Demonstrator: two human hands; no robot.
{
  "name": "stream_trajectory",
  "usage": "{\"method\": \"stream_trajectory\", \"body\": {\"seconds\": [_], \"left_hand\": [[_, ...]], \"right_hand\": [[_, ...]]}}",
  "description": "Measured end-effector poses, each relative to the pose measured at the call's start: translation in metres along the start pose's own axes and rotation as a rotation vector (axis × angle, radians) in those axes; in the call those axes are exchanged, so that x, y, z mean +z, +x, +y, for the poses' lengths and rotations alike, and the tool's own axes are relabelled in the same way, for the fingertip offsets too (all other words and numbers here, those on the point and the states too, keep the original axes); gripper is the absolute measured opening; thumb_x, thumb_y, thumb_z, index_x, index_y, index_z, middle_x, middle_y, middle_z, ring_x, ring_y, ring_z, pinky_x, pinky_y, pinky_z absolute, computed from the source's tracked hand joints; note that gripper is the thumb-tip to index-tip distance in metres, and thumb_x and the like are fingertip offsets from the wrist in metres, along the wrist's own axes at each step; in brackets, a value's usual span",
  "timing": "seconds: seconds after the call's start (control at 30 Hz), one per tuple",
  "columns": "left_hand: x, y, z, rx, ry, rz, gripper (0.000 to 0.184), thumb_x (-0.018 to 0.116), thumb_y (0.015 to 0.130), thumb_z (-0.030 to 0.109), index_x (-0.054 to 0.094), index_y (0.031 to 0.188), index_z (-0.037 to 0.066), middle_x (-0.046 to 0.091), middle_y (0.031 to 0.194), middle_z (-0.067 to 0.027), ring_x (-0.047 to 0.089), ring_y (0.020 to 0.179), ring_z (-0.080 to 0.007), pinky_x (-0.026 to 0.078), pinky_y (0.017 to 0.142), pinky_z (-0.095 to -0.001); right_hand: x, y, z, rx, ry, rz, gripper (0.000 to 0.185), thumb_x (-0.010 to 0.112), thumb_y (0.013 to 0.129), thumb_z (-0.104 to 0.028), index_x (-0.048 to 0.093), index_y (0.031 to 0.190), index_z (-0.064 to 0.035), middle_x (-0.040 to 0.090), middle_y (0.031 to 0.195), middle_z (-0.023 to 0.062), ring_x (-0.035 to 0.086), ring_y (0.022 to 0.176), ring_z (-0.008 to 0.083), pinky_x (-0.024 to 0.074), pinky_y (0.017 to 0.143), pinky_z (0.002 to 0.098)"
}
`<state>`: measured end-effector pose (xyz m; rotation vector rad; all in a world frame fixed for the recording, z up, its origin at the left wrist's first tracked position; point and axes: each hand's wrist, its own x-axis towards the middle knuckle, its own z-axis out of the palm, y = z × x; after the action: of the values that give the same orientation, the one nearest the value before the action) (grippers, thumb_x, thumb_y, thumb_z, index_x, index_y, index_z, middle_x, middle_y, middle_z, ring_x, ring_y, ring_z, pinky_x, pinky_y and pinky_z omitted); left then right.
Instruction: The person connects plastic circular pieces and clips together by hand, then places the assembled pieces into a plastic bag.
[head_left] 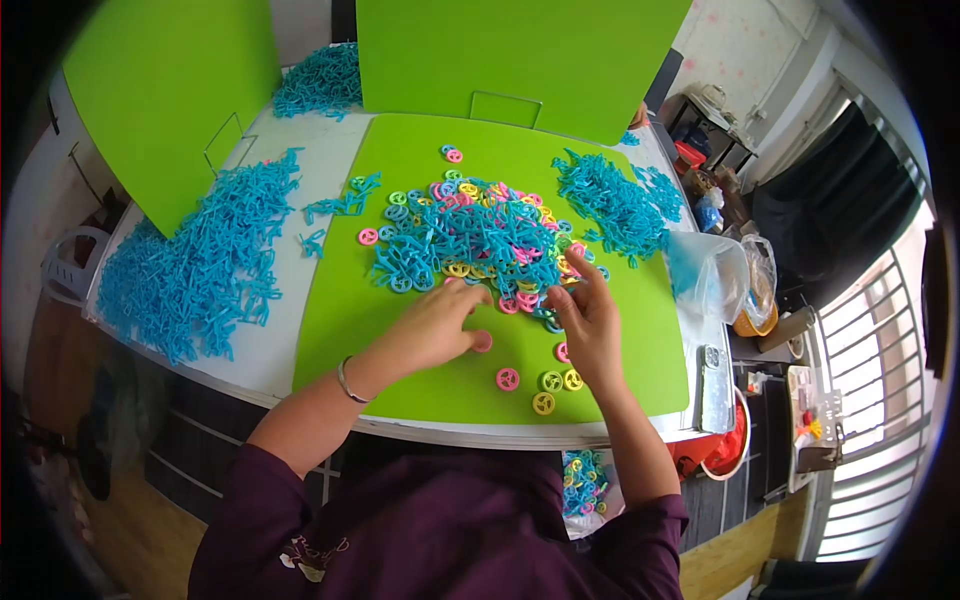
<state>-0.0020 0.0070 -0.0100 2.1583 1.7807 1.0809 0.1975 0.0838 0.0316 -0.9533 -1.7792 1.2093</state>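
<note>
A heap of blue plastic clip-like pieces (480, 235) lies mixed with small pink, yellow, green and blue spoked wheels (368, 237) on a green mat (340, 340). At the heap's near left edge is my left hand (430, 325), its thumb and fingers apart, with nothing visible between them. My right hand (590, 335) is at the near right edge, index finger and thumb spread, the fingertips beside some wheels. Nearer to me are several loose wheels, among them a pink wheel (508, 379) and a yellow wheel (543, 403).
Blue pieces form a large pile (200, 270) on the left and another pile (615, 205) on the right. Green boards (520, 60) stand behind and at left. A clear plastic container (708, 272) and a phone-like object (713, 385) lie along the right edge.
</note>
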Motion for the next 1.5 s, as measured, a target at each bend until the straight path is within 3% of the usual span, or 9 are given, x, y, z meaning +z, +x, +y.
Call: {"method": "stream_trajectory", "body": {"seconds": [0.07, 0.13, 0.33, 0.53, 0.87, 1.07, 1.37, 1.47, 1.5], "left_hand": [[0.005, -0.003, -0.005, 0.101, 0.111, -0.066, 0.029, 0.074, 0.076, 0.010, 0.061, 0.100, 0.004, 0.063, 0.085, -0.0094, 0.063, 0.070, -0.0195, 0.050, 0.062, -0.0296], [-0.001, 0.002, 0.002, -0.002, 0.048, -0.226, 0.022, 0.073, 0.078, 0.010, 0.064, 0.097, 0.003, 0.065, 0.086, -0.0088, 0.064, 0.071, -0.0169, 0.050, 0.064, -0.0281], [-0.005, 0.018, 0.009, -0.440, -0.993, -0.148, 0.014, 0.067, 0.087, 0.010, 0.066, 0.094, -0.002, 0.069, 0.090, -0.0066, 0.065, 0.079, -0.0096, 0.053, 0.070, -0.0236], [-0.006, 0.016, 0.019, -0.570, -1.244, -0.003, 0.021, 0.066, 0.088, 0.010, 0.066, 0.105, -0.002, 0.069, 0.089, -0.0066, 0.065, 0.081, -0.0095, 0.055, 0.074, -0.0201], [-0.004, 0.012, 0.025, -0.482, -1.158, 0.093, 0.014, 0.067, 0.086, 0.005, 0.068, 0.097, -0.002, 0.069, 0.091, -0.0083, 0.065, 0.078, -0.0107, 0.057, 0.072, -0.0235], [-0.002, 0.013, 0.024, -0.456, -1.153, 0.092, 0.013, 0.066, 0.085, 0.003, 0.068, 0.097, -0.003, 0.068, 0.089, -0.0083, 0.065, 0.078, -0.0110, 0.057, 0.074, -0.0241], [0.000, 0.015, 0.024, -0.354, -1.157, 0.045, 0.014, 0.065, 0.087, 0.002, 0.066, 0.101, 0.000, 0.067, 0.095, -0.0069, 0.064, 0.088, -0.0118, 0.055, 0.079, -0.0253], [-0.003, 0.017, 0.022, -0.391, -1.226, 0.030, 0.015, 0.064, 0.087, 0.004, 0.064, 0.102, 0.002, 0.067, 0.097, -0.0052, 0.064, 0.088, -0.0112, 0.054, 0.080, -0.0239], [-0.005, 0.017, 0.019, -0.452, -1.274, 0.025, 0.015, 0.064, 0.088, 0.006, 0.064, 0.102, 0.003, 0.067, 0.097, -0.0045, 0.064, 0.088, -0.0111, 0.053, 0.081, -0.0238]], "right_hand": [[-0.009, 0.005, 0.016, -0.113, -0.222, 0.066, 0.028, 0.066, 0.089, -0.012, 0.058, 0.113, 0.0010, 0.061, 0.076, -0.0014, 0.054, 0.065, 0.0049, 0.0415, 0.055, 0.0197], [-0.006, 0.005, 0.021, -0.046, 0.063, 0.001, 0.027, 0.066, 0.089, -0.013, 0.059, 0.111, 0.0007, 0.062, 0.077, -0.0001, 0.054, 0.066, 0.0050, 0.0408, 0.055, 0.0192], [0.003, -0.007, 0.028, 0.062, 0.221, -0.172, 0.028, 0.062, 0.092, -0.017, 0.061, 0.114, 0.0005, 0.068, 0.087, 0.0058, 0.061, 0.076, 0.0082, 0.0462, 0.062, 0.0223], [0.015, -0.012, 0.025, 0.073, 0.278, -0.173, 0.028, 0.062, 0.091, -0.014, 0.061, 0.113, 0.0031, 0.068, 0.086, 0.0070, 0.063, 0.078, 0.0083, 0.0500, 0.063, 0.0227], [0.028, -0.024, 0.024, -0.106, 0.058, -0.091, 0.027, 0.068, 0.085, -0.009, 0.066, 0.111, -0.0014, 0.069, 0.079, 0.0042, 0.059, 0.066, 0.0076, 0.0485, 0.059, 0.0243], [0.029, -0.020, 0.019, -0.622, -0.493, 0.144, 0.036, 0.072, 0.077, -0.001, 0.067, 0.113, -0.0047, 0.054, 0.061, 0.0092, 0.050, 0.055, 0.0171, 0.0405, 0.051, 0.0308], [0.022, -0.015, 0.032, -0.471, -0.356, 0.067, 0.039, 0.071, 0.080, -0.005, 0.063, 0.118, -0.0035, 0.065, 0.075, 0.0093, 0.059, 0.060, 0.0177, 0.0460, 0.052, 0.0295], [0.017, -0.020, 0.007, -0.031, 0.005, -0.158, 0.037, 0.066, 0.086, -0.007, 0.061, 0.122, -0.0042, 0.067, 0.101, 0.0129, 0.065, 0.073, 0.0155, 0.0502, 0.055, 0.0255], [0.015, -0.018, 0.008, -0.075, 0.089, -0.139, 0.035, 0.064, 0.087, -0.007, 0.061, 0.122, -0.0045, 0.063, 0.110, 0.0139, 0.065, 0.078, 0.0154, 0.0511, 0.056, 0.0248]]}}
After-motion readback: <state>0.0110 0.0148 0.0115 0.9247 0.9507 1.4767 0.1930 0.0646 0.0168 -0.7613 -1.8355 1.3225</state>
